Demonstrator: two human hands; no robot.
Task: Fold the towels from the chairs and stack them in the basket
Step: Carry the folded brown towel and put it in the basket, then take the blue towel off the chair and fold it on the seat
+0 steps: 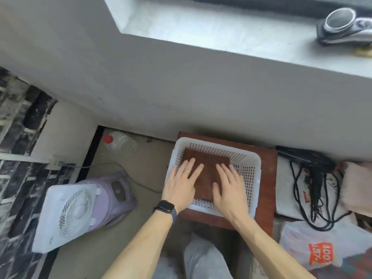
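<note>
Closest in, btm centre: a knee in pale grey trousers (203, 256), w/ both bare forearms reaching fwd over it. L hand (181, 186) and R hand (229, 190) lie flat, palms down, fingers straight and slightly spread, pressing on a folded brown towel (207, 160); neither hand grips anything. Ring (186, 171) on an L finger, dark smartwatch (164, 207) on the L wrist. The towel sits inside a white perforated plastic basket (247, 178), towards its left side, w/ bare basket bottom showing on the right. The basket stands on a small red-brown wooden table (267, 188) set against a grey wall. Left of the table, on the floor (145, 158): a clear plastic bottle w/ red cap (118, 140) near the wall, and closer in a white box fan (68, 210) overlapping a lilac appliance (114, 194). Right of the table: a black hair dryer (314, 174) w/ tangled cord lying on a white cloth bag (289, 194), pink fabric (356, 188) at the frame edge, and a white plastic bag w/ orange print (322, 252) nearer the camera. Above, a grey window sill (221, 37) carries a round metallic object (340, 19); can't tell what it is.
</note>
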